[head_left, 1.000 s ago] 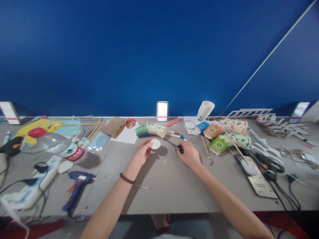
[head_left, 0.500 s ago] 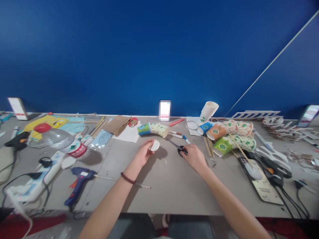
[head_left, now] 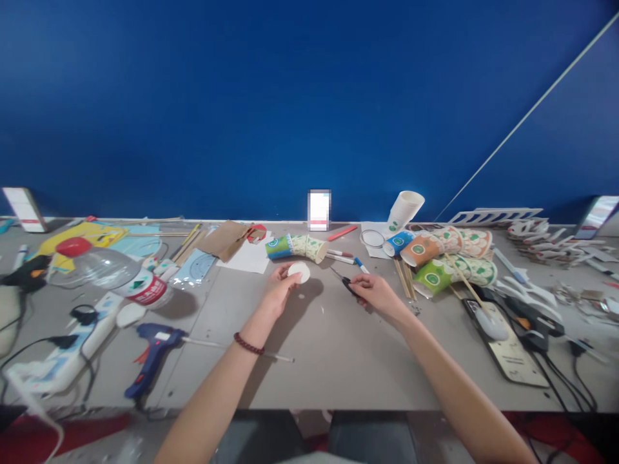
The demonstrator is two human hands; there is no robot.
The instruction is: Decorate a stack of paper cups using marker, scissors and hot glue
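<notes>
Between the thumb and fingers of my left hand [head_left: 280, 287] is a round white disc [head_left: 299, 272], its flat face turned up toward me. My right hand [head_left: 374, 291] grips a pair of black-handled scissors [head_left: 345, 281], whose blades point left and away toward the disc. A gap separates the blades from the disc. Just beyond both hands lies a bent tube of joined paper cups [head_left: 302, 248], blue-green at its left end. Several markers [head_left: 341, 256] rest to the right of that tube.
A blue glue gun [head_left: 157, 351], a power strip [head_left: 82, 348] and a plastic bottle [head_left: 130, 277] are on the left. To the right are more joined paper cups [head_left: 435, 274], wooden sticks [head_left: 405, 280], a second glue gun [head_left: 529, 322] and a phone [head_left: 512, 361]. Brown cardboard [head_left: 225, 238] lies at the back.
My right hand has lifted the scissors up from the table. My left hand has turned the disc so its face shows more fully and raised it slightly.
</notes>
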